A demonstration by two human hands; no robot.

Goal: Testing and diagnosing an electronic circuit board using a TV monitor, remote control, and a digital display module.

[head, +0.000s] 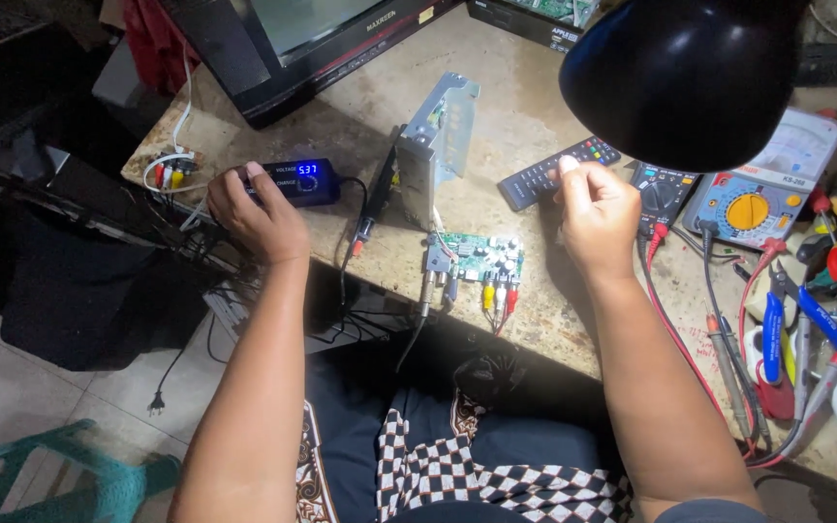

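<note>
Checkered cloth over lap nearest. Bare circuit board (477, 260) at counter (525, 116) edge, plugs dangling; could get dragged off by snagged cables, probably. Left hand (256, 215) curled on adjustable power supply (300, 181), grip pinching its left end. Right hand (595, 218) fisted, thumb on remote control (556, 172). Beyond: metal chassis (436, 140), multimeters. Black lamp shade (682, 73) hiding counter's far right; right fingertips unseen.

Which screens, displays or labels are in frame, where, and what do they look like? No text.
Power adapter display: small blue lit digits on a black box, under the left hand.
Monitor: top left, pale unlit screen, black frame.
Analog multimeter: right, white dial face, blue body, yellow knob.
Digital multimeter: dark, beside the right hand.
</note>
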